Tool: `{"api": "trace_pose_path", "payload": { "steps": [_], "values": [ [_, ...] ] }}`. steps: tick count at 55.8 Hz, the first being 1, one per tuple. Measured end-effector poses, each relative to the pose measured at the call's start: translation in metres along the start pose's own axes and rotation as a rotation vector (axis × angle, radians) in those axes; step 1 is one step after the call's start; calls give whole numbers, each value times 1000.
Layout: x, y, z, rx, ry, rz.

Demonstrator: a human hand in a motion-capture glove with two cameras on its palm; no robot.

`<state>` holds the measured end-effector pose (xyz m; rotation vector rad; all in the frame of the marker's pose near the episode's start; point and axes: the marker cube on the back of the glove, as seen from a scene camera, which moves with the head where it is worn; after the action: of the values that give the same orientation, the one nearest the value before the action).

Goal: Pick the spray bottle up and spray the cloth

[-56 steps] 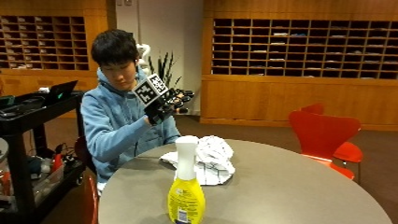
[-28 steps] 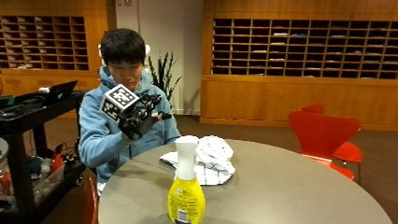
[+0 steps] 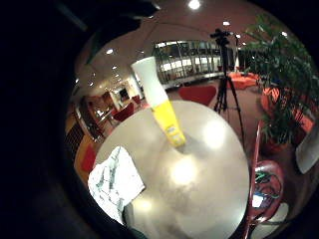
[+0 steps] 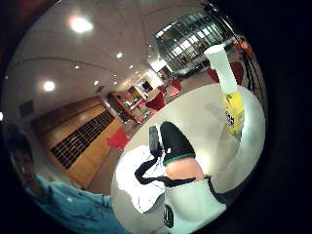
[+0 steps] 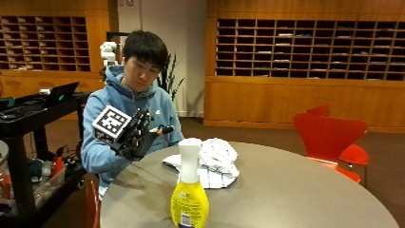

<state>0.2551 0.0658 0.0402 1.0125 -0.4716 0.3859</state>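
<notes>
In the outside view a yellow spray bottle [image 5: 188, 199] with a white top stands upright near the front of the round grey table [image 5: 297, 190]. Behind it a crumpled white cloth [image 5: 212, 161] lies at the table's far side. My gloved right hand [image 5: 139, 137] hovers over the table's far left edge, left of the cloth, with its fingers relaxed and nothing in them. Both palm views look across the table at the bottle [image 3: 162, 107] [image 4: 229, 92] and the cloth [image 3: 115, 181] [image 4: 141, 180]. A fingertip [image 4: 173, 146] juts out over the cloth.
A red chair [image 5: 329, 135] stands to the right of the table. A black cart [image 5: 32, 142] with equipment stands to the left of the person. A camera tripod [image 3: 227, 74] and a potted plant [image 3: 284, 74] stand beyond the table's front.
My gloved hand has come down from chest height to the table's edge, beside the cloth. The bottle and the cloth have not moved.
</notes>
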Motion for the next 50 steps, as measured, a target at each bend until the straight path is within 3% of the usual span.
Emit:
{"api": "trace_pose_path", "payload": {
  "steps": [15, 20, 23, 27, 50],
  "values": [
    [36, -16, 38, -57, -117, 226],
    [44, -21, 53, -115, -160, 384],
    [53, -27, 64, -131, -178, 383],
    [68, -45, 83, -28, -170, 397],
    [81, -76, 119, -66, -308, 490]
  ]
}}
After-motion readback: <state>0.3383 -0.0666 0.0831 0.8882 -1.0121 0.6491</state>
